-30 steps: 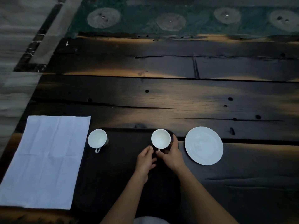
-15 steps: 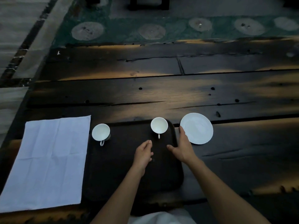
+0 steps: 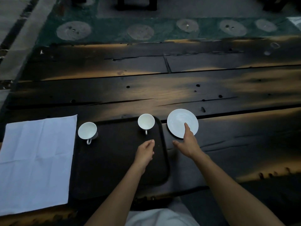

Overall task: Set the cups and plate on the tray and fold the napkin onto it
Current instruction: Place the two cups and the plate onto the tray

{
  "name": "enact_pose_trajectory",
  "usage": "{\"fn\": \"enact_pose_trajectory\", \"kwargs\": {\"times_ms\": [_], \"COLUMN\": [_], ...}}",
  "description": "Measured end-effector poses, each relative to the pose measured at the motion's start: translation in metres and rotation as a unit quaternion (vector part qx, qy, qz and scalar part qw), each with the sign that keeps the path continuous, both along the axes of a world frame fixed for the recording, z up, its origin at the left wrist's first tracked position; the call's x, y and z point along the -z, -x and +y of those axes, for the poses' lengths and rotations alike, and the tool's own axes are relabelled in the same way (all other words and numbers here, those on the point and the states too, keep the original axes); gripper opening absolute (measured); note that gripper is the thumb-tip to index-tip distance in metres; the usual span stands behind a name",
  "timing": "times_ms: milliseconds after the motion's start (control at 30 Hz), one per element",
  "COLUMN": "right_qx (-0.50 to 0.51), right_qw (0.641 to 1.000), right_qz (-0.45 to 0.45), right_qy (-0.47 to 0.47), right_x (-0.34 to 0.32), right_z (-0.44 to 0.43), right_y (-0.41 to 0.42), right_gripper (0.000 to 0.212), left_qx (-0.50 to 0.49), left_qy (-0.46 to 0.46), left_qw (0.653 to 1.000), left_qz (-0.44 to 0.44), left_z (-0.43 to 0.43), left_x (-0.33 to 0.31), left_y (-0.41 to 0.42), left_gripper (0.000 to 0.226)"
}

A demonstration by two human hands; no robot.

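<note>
White, round plate (image 3: 179,122) lies flat beside the tray (image 3: 114,168), the open right hand (image 3: 187,144) fingering its rim.

This looks like a living or tea room in a home. I sit at a low table (image 3: 162,95) of dark, cracked old planks with knot holes, and past its far edge lies a green rug (image 3: 162,28) with pale round patterns. Dark furniture legs (image 3: 135,4) stand on it, and pale flooring (image 3: 14,22) runs along the left
</note>
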State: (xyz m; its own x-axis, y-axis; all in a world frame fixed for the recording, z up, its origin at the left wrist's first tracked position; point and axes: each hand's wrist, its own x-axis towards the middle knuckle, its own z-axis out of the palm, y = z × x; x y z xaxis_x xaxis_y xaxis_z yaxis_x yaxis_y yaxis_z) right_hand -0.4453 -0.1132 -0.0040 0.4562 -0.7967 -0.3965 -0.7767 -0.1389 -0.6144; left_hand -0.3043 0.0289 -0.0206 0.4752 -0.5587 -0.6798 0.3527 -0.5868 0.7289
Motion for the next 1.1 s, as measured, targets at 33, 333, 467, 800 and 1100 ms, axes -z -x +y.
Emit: {"fn": "enact_pose_trajectory", "kwargs": {"times_ms": [33, 333, 467, 800, 1100], "right_qx": [-0.001, -0.059, -0.068, -0.059, -0.04], "right_qw": [1.0, 0.998, 0.996, 0.989, 0.991], "right_qz": [0.002, 0.016, 0.024, 0.087, 0.07], "right_qy": [0.0, -0.031, -0.06, -0.1, -0.102], "right_x": [0.0, 0.015, 0.032, 0.074, 0.08], "right_z": [-0.008, -0.101, -0.145, -0.209, -0.22], "right_y": [0.006, 0.046, 0.05, 0.036, 0.02], "right_gripper": [0.104, 0.093, 0.084, 0.09, 0.048], "left_qx": [0.017, 0.056, 0.019, -0.047, -0.088], "left_qy": [-0.005, -0.066, -0.098, -0.142, -0.134], "left_qw": [0.999, 0.992, 0.992, 0.988, 0.987], "left_qz": [-0.027, -0.093, -0.078, -0.027, 0.004], "left_z": [-0.006, -0.084, -0.117, -0.163, -0.178], "left_x": [0.002, 0.022, 0.033, 0.056, 0.052], "left_y": [0.003, 0.024, 0.028, 0.028, 0.033], "left_gripper": [0.036, 0.042, 0.042, 0.051, 0.037]}}
